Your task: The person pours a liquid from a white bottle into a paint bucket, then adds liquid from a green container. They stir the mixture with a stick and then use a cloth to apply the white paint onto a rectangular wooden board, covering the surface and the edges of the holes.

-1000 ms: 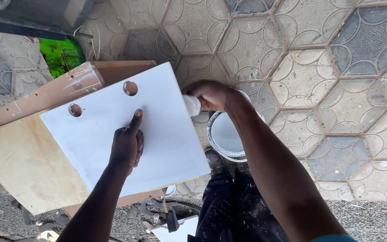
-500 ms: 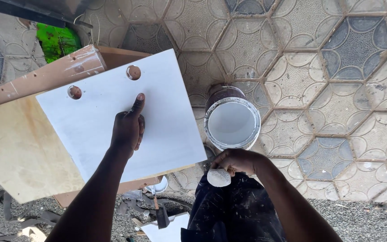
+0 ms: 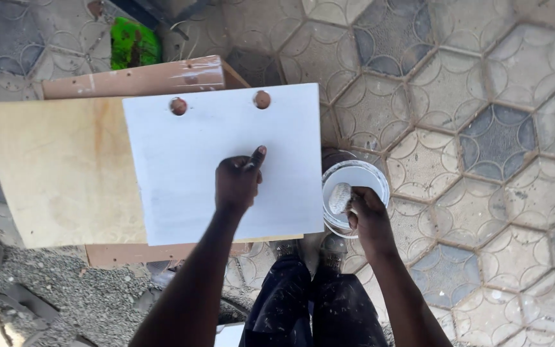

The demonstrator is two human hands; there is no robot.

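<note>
The left hand [image 3: 237, 182] presses flat at centre frame on the white-painted board [image 3: 220, 160], pinning it to the plywood sheet [image 3: 59, 170] beneath. The right hand [image 3: 366, 211], closed around a paint-soaked sponge [image 3: 340, 196], dips it over the paint bucket [image 3: 375, 178] at right of centre.

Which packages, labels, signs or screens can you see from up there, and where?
Paint can: round, open, white inside, on the paving right of the white panel, under the right hand; no label shows.
Green object: top left, bright green, too blurred to identify.
No signs or screens.
</note>
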